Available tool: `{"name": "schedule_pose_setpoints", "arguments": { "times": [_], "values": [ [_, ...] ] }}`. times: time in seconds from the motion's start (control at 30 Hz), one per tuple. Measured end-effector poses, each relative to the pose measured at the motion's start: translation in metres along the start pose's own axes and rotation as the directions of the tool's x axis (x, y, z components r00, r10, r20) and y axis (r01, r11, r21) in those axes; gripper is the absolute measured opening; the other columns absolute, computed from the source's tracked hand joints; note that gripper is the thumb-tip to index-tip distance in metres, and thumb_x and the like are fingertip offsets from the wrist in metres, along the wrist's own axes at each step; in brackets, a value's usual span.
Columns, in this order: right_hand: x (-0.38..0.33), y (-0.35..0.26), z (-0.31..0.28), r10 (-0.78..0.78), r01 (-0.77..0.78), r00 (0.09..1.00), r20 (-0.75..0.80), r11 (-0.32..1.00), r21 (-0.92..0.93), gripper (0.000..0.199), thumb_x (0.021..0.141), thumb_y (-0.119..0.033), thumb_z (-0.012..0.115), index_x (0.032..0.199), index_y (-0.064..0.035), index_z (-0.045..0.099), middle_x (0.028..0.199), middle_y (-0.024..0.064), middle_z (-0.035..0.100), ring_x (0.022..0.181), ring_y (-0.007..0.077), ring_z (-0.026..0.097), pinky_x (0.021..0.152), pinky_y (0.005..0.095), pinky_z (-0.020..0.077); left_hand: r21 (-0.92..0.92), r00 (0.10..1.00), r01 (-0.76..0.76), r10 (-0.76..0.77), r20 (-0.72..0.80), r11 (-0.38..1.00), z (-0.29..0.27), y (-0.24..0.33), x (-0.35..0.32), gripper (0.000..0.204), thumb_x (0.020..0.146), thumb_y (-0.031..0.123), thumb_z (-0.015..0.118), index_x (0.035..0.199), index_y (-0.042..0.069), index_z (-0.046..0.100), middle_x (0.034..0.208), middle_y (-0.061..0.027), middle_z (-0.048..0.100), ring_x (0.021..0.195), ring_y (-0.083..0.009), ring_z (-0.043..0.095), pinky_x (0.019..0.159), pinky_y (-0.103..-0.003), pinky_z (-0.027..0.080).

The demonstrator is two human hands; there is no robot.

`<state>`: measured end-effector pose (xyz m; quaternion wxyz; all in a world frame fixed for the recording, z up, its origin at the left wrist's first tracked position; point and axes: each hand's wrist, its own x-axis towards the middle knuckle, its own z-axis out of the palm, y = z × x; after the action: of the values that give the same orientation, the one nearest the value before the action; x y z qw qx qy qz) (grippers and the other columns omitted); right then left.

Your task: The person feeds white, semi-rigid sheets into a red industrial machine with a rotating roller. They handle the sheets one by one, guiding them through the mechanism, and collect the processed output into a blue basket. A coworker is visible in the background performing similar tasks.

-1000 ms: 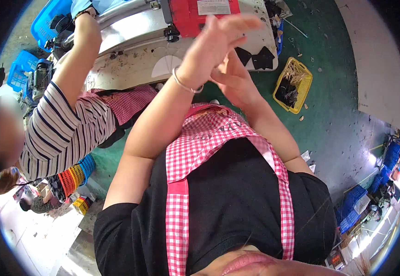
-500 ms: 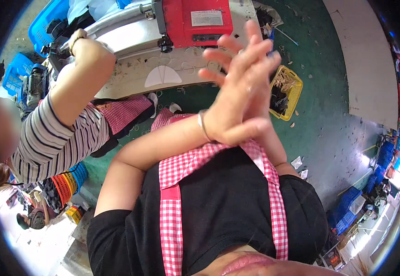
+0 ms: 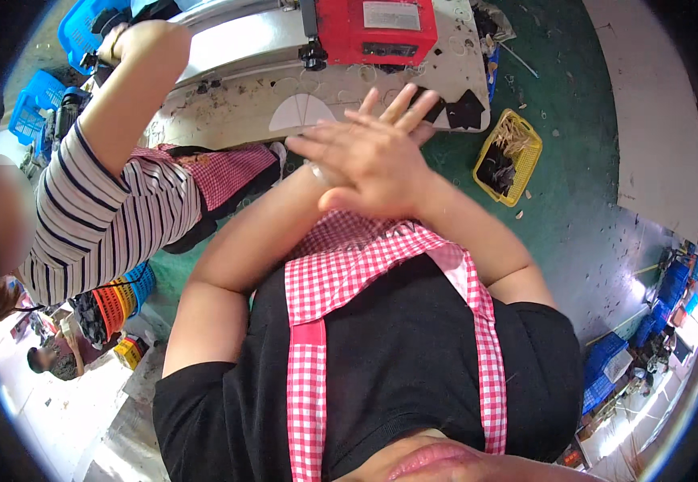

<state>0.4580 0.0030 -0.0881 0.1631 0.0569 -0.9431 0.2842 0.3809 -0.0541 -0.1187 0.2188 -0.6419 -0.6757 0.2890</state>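
Note:
My right hand (image 3: 377, 165) lies across the back of my left hand (image 3: 403, 104), its fingers stretched out toward the upper left. Most of the left hand is hidden underneath; spread fingers stick out above, somewhat blurred. A light bangle (image 3: 317, 172) circles my left wrist. Neither hand holds any object. Both are in front of my red-and-white checked apron (image 3: 349, 281), short of the worktable (image 3: 244, 100). Behind the fingers, a white half-round piece (image 3: 299, 111) with drawn lines lies near the table edge, and flat black pieces (image 3: 465, 111) lie at the table's right corner.
A red machine (image 3: 397, 36) with a long metal roller stands on the table. To the left, a person in a striped top (image 3: 116, 201) reaches toward it. A yellow basket (image 3: 523, 165) holding scraps stands on the green floor at right. Blue baskets (image 3: 40, 112) are at far left.
My hands have moved left and turned over: the right hand now covers the left, which was in front before. More of the table's right corner shows, with the black pieces.

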Motion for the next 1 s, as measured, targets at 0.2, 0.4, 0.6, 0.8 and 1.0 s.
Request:
{"name": "schedule_pose_setpoints", "arguments": {
  "times": [0.2,0.4,0.6,0.8,1.0],
  "values": [
    [-0.036,0.135,0.003,0.266,-0.214,0.96,0.087,0.898,-0.384,0.041,0.103,-0.038,0.048,0.133,-0.0138,0.063,0.143,0.0109,0.057,0.142,0.0316,0.043,0.118,0.0575,0.0226,-0.8,0.922,-0.326,-0.016,-0.386,0.504,0.012,-0.056,-0.058,0.044,0.076,0.022,0.069,0.118,0.01,0.068,0.153,-0.0057,0.043,0.147,-0.0277,0.033,0.119,-0.05,0.027],
    [0.028,0.082,0.033,0.483,-0.576,0.79,0.378,0.796,0.186,0.049,0.104,-0.048,0.042,0.127,-0.0114,0.065,0.119,0.0197,0.068,0.111,0.0394,0.064,0.096,0.0409,0.0504,-0.894,0.975,-0.19,0.186,-0.123,0.406,0.068,-0.053,-0.069,0.021,0.081,0.02,0.066,0.101,0.016,0.071,0.138,-0.0053,0.053,0.116,-0.0245,0.058,0.089,-0.041,0.051],
    [0.076,0.0,0.092,-0.023,0.008,0.997,-0.07,0.978,-0.209,0.048,0.087,-0.039,0.064,0.126,-0.012,0.066,0.111,0.0113,0.072,0.103,0.0295,0.068,0.094,0.0441,0.0514,-0.962,0.991,-0.099,0.113,-0.072,0.254,0.114,-0.048,-0.069,0.038,0.085,0.02,0.065,0.122,0.013,0.061,0.142,-0.0163,0.049,0.123,-0.0326,0.054,0.098,-0.044,0.047],
    [0.025,0.115,0.099,0.33,-0.33,0.944,0.02,0.944,-0.006,0.029,0.087,-0.032,0.064,0.106,-0.0113,0.071,0.106,0.0103,0.073,0.091,0.0332,0.071,0.082,0.0479,0.0562,-0.943,0.959,-0.281,-0.093,-0.268,-0.181,0.115,-0.094,-0.067,0.067,0.091,0.025,0.063,0.152,0.011,0.039,0.154,-0.0243,0.036,0.14,-0.0377,0.041,0.112,-0.043,0.037],
    [0.027,0.126,0.107,0.668,-0.668,0.744,0.001,0.744,-0.001,0.03,0.095,-0.031,0.059,0.115,-0.0114,0.07,0.1,0.0163,0.073,0.1,0.0363,0.068,0.086,0.0486,0.0532,-0.979,0.984,0.18,-0.021,0.179,0.098,0.219,-0.068,-0.068,0.054,0.083,0.032,0.07,0.134,0.017,0.059,0.129,-0.0121,0.063,0.125,-0.0346,0.055,0.102,-0.053,0.045]
  ]
}}
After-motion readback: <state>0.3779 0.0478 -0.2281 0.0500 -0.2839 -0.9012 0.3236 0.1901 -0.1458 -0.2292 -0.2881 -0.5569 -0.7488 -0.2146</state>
